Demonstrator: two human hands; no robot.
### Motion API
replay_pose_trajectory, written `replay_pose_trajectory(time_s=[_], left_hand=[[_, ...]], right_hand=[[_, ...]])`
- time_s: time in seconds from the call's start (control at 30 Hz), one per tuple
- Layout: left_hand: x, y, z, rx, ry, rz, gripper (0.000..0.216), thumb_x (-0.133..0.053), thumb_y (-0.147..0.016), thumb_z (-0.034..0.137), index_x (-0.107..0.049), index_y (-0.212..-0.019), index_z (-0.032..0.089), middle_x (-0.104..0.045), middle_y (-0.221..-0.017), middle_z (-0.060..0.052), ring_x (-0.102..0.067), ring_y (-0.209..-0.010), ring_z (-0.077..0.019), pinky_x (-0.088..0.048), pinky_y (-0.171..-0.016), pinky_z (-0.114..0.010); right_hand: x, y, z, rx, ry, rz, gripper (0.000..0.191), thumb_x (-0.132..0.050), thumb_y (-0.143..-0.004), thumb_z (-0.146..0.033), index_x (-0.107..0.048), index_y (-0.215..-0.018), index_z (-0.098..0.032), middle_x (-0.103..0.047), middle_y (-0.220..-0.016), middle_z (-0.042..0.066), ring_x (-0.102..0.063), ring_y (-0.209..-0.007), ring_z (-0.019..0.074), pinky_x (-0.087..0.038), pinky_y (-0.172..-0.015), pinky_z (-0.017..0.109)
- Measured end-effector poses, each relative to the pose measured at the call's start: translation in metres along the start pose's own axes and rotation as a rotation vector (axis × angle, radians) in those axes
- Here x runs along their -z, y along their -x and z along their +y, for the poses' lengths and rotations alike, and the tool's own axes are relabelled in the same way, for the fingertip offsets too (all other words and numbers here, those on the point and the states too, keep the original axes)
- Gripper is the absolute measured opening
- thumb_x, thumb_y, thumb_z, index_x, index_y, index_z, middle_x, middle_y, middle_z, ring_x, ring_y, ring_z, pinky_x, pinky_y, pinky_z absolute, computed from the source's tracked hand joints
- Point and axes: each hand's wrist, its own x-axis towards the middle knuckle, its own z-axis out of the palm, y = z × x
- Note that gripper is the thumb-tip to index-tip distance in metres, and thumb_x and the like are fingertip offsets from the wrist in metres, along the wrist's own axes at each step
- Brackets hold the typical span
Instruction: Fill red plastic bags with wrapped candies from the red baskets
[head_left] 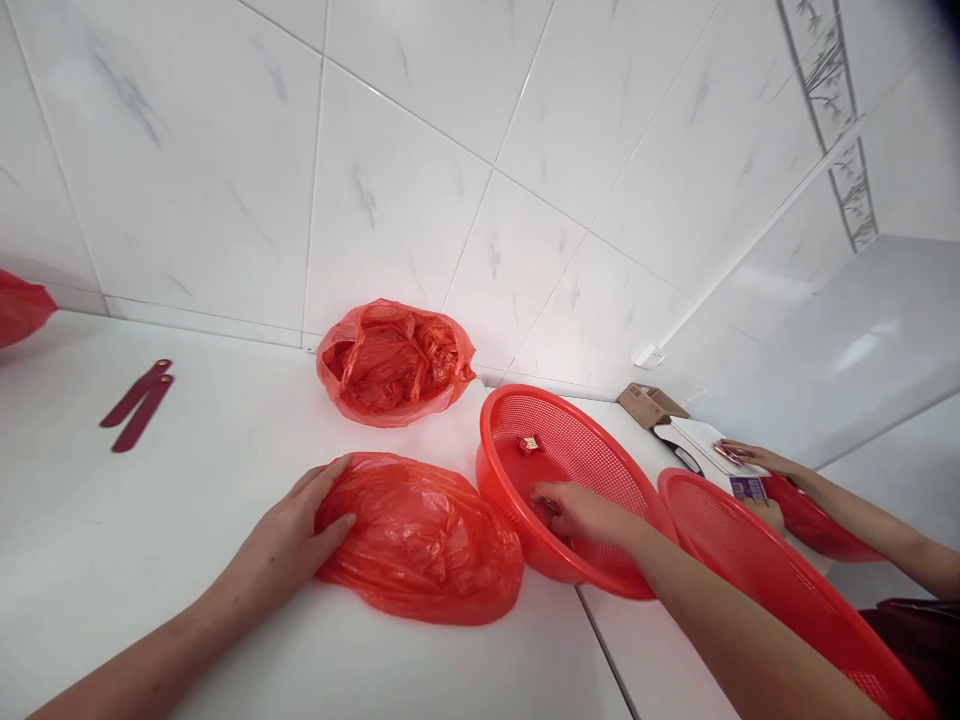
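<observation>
My left hand lies flat with its fingers apart on the left end of a closed red plastic bag on the white counter. My right hand reaches into a red perforated basket and rests on its floor, its fingertips curled and hidden. A small red packet lies in the basket beyond the hand. An open red plastic bag full of crumpled red plastic stands by the tiled wall.
A second red basket leans at my right forearm. Another person's hands work at the far right over a white scale and a third red basket. A cardboard box sits behind. Dark red strips lie left.
</observation>
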Motion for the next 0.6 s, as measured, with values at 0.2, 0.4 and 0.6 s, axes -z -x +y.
replay_pose_trajectory(time_s=[0.2, 0.4, 0.6], left_hand=[[0.001, 0.002, 0.001, -0.014, 0.039, -0.009, 0.057, -0.044, -0.086, 0.037, -0.033, -0.141, 0.026, -0.046, -0.139, -0.005, -0.054, -0.117, -0.0249, -0.049, -0.092, -0.032], [0.004, 0.003, 0.006, 0.005, 0.105, -0.028, 0.055, -0.043, -0.086, 0.035, -0.035, -0.14, 0.026, -0.046, -0.14, -0.005, -0.053, -0.118, -0.0268, -0.048, -0.093, -0.034], [0.005, 0.004, 0.01, -0.009, 0.132, -0.033, 0.059, -0.048, -0.08, 0.029, -0.039, -0.138, 0.026, -0.049, -0.136, -0.003, -0.054, -0.116, -0.0242, -0.048, -0.094, -0.032]], right_hand=[[0.02, -0.006, 0.013, 0.01, -0.178, 0.052, 0.031, -0.044, -0.068, -0.007, -0.055, -0.093, -0.022, -0.06, -0.077, -0.004, -0.057, -0.061, 0.0106, -0.043, -0.054, 0.021], [0.038, 0.006, -0.008, 0.103, -0.437, 0.234, 0.031, -0.055, -0.081, -0.035, -0.049, -0.109, -0.023, -0.062, -0.1, 0.002, -0.062, -0.083, 0.0161, -0.051, -0.071, 0.029], [0.022, 0.035, -0.085, 0.355, -0.485, 0.327, 0.027, -0.06, -0.081, -0.025, -0.054, -0.107, -0.028, -0.061, -0.094, 0.001, -0.059, -0.079, 0.0155, -0.05, -0.068, 0.028]])
